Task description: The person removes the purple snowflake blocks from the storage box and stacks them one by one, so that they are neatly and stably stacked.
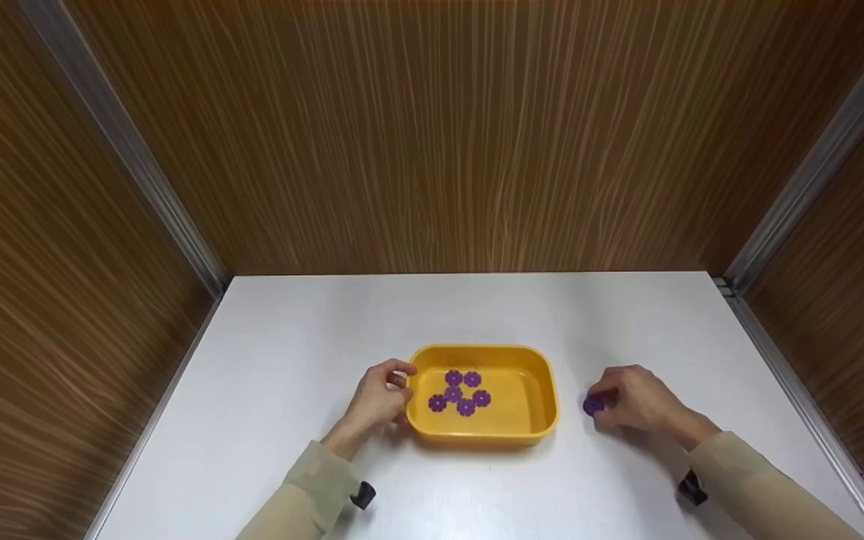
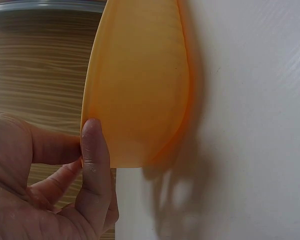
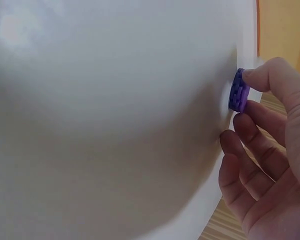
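Observation:
A yellow plastic tray with rounded corners sits on the white table, several flat purple flower-shaped pieces lying in its left half. At the tray's left end, my left hand pinches the rim between thumb and fingers; the left wrist view shows the thumb against the outer wall. Right of the tray and apart from it, my right hand pinches a purple flower-shaped piece by its edges, low at the table top. Whether this is one thick piece or a stack, I cannot tell.
The white table is bordered by a wood-grain back panel and wood-grain side panels, with metal strips along the corners. A black band shows at the right sleeve, another dark band at the left one.

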Tool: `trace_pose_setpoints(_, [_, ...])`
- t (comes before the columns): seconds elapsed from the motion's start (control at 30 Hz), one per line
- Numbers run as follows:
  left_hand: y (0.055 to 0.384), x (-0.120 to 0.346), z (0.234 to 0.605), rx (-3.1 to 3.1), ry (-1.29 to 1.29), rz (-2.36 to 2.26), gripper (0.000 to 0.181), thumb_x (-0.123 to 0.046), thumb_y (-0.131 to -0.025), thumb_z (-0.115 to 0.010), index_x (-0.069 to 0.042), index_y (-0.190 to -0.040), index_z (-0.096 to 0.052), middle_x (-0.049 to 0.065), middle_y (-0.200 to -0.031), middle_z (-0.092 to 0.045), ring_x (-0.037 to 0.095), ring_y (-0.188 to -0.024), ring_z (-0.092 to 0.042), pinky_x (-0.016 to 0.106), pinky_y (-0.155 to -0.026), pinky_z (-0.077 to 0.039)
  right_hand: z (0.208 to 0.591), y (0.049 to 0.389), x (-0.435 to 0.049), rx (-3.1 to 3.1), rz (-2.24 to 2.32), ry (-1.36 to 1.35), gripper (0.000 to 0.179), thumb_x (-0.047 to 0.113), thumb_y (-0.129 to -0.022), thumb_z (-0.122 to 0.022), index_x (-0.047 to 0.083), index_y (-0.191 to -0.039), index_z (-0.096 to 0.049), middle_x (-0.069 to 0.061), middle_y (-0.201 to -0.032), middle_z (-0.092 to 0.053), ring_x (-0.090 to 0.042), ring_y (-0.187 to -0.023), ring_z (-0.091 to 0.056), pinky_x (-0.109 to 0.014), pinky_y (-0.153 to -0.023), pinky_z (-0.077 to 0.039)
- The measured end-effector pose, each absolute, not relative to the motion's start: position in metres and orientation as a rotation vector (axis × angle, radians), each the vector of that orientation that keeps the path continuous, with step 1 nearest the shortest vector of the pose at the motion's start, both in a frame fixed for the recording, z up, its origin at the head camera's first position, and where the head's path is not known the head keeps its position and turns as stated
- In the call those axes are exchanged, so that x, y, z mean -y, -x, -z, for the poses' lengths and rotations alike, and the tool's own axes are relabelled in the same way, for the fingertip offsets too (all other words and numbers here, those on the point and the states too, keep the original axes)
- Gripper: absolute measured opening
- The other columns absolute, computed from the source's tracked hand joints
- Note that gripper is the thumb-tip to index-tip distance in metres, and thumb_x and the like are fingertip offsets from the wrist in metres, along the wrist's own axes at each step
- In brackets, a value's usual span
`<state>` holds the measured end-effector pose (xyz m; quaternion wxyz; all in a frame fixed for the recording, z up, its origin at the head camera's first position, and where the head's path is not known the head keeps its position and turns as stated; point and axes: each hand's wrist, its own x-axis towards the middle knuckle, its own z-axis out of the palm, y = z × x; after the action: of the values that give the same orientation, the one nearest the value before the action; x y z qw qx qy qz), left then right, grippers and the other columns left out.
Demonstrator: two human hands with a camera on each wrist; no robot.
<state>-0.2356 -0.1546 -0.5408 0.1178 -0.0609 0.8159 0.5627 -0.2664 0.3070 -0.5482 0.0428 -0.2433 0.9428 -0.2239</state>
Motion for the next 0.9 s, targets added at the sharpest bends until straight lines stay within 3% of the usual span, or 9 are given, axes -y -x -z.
trace_pose_setpoints(0.2, [0.236,0.156,0.543,-2.385,0.121,-1.688,0.040,0.004,-0.095,-0.066,-0.002,-0.134,-0.070,0.006,-0.105,-0.057,0.011,-0.063,-0.055,0.029,-0.058,-0.063,0.547,0.267,-0.307,-2.898,0.690,0.758,0.024,0.016,-0.076,-0.094,0.016,-0.100,-0.089,0.005,-0.085,-0.073,-0.005,-0.077,-0.057,-0.020,-0.070,-0.054])
trace_pose_setpoints(0.43, [0.236,0.156,0.543,-2.387,0.152,-1.656,0.040,0.002,-0.097,-0.067,-0.005,-0.136,-0.070,0.008,-0.109,-0.058,0.013,-0.068,-0.058,0.027,-0.058,-0.062,0.539,0.263,-0.302,-2.919,0.683,0.615,0.034,0.027,-0.082,-0.096,0.011,-0.111,-0.088,0.005,-0.093,-0.076,-0.009,-0.083,-0.062,-0.021,-0.076,-0.059])
trace_pose_setpoints(0.73, [0.236,0.156,0.541,-2.388,0.162,-1.639,0.040,0.002,-0.097,-0.067,-0.005,-0.136,-0.070,0.008,-0.110,-0.059,0.015,-0.069,-0.060,0.031,-0.061,-0.065,0.519,0.256,-0.283,-3.051,0.753,0.894,0.021,0.022,-0.087,-0.091,0.010,-0.104,-0.088,-0.001,-0.096,-0.081,-0.021,-0.086,-0.073,-0.032,-0.077,-0.063])
trace_pose_setpoints(0.9, [0.236,0.155,0.541,-2.391,0.178,-1.625,0.040,0.003,-0.098,-0.067,-0.006,-0.137,-0.070,0.010,-0.112,-0.060,0.016,-0.071,-0.061,0.030,-0.062,-0.064,0.508,0.253,-0.263,-3.058,0.890,1.126,0.018,0.015,-0.085,-0.091,0.011,-0.101,-0.086,0.001,-0.095,-0.081,-0.022,-0.084,-0.073,-0.029,-0.069,-0.064])
